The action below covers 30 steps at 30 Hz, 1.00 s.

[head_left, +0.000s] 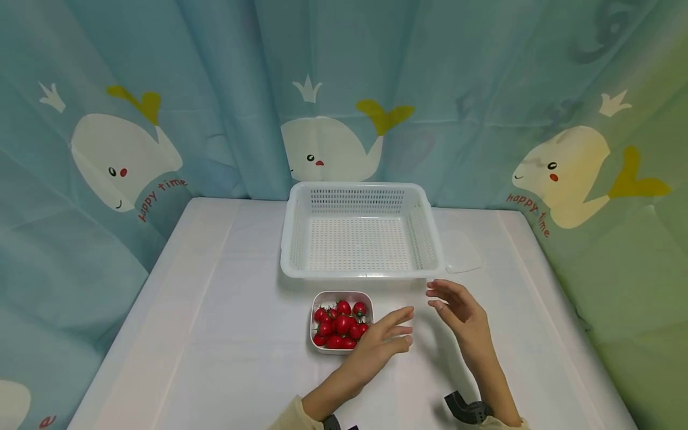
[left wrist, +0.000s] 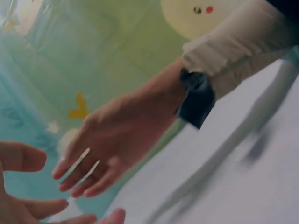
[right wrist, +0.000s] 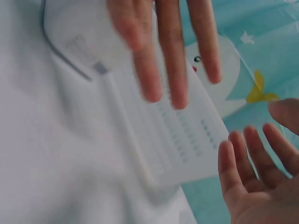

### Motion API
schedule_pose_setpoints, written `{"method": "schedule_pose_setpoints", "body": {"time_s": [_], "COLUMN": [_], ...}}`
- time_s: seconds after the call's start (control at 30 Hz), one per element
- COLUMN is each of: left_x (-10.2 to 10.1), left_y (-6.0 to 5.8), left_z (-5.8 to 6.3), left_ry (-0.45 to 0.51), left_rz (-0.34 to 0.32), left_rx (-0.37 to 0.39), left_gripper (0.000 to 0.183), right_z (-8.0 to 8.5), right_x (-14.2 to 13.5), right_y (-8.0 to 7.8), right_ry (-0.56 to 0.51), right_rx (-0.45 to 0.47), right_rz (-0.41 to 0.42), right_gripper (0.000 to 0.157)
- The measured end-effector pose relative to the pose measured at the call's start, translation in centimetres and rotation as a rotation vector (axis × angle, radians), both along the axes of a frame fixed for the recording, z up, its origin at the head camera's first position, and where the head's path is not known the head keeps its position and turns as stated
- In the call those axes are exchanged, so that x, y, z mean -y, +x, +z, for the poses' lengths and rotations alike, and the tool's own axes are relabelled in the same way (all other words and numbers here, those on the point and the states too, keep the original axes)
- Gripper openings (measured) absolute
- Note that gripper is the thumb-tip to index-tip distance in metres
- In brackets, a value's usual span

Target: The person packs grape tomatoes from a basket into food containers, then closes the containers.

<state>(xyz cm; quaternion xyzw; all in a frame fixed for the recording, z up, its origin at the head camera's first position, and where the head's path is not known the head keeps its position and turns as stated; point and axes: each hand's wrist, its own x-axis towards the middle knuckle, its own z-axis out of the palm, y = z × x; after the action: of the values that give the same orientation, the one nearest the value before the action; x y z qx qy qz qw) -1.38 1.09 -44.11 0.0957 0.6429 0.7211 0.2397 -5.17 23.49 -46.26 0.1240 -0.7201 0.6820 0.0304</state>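
Both hands hover above the white table with fingers spread and nothing between them, palms turned toward each other. My left hand is right beside a small white tub and overlaps its right corner in the head view. Red cherry tomatoes, some with green stems, fill the tub. To the right, my right hand is raised near the front right corner of a white perforated basket. The left wrist view shows the right hand with its fingers extended. In the right wrist view, the left hand's fingers point downward.
The basket stands at the back of the table, its bare slotted floor showing. A thin clear sheet or lid lies to its right. Behind hangs a blue-green curtain with printed whales. Each wrist carries a dark strap.
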Motion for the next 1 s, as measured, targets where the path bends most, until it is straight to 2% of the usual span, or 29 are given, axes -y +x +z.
{"method": "schedule_pose_setpoints", "body": {"time_s": [0.17, 0.33, 0.47, 0.63, 0.87, 1.0], "left_x": [-2.8, -6.2, -8.7, -11.4, -14.1, -15.4], "left_y": [-0.4, -0.6, -1.0, -2.5, -5.1, -6.3], "left_z": [-0.3, -0.4, -0.9, -1.6, -2.0, -2.0], "left_ry": [0.015, -0.039, -0.027, -0.043, -0.187, -0.228], "left_rz": [0.038, 0.131, 0.207, 0.279, 0.239, 0.280], "left_rx": [0.083, 0.105, 0.135, 0.170, 0.161, 0.172], "left_gripper": [0.063, 0.068, 0.072, 0.073, 0.081, 0.083], "right_z": [0.1, -0.1, -0.1, -0.6, -1.6, -1.9], "right_x": [-1.6, -3.4, -5.1, -7.3, -8.9, -9.3], "right_y": [-0.1, -1.0, -2.3, -4.0, -6.7, -8.0], "right_ry": [-0.054, -0.056, -0.017, 0.045, 0.214, 0.280], "right_rx": [0.020, 0.063, 0.112, 0.123, 0.164, 0.191], "right_rz": [-0.125, -0.263, -0.310, -0.301, -0.389, -0.422], "right_gripper": [0.044, 0.043, 0.043, 0.046, 0.046, 0.047]}}
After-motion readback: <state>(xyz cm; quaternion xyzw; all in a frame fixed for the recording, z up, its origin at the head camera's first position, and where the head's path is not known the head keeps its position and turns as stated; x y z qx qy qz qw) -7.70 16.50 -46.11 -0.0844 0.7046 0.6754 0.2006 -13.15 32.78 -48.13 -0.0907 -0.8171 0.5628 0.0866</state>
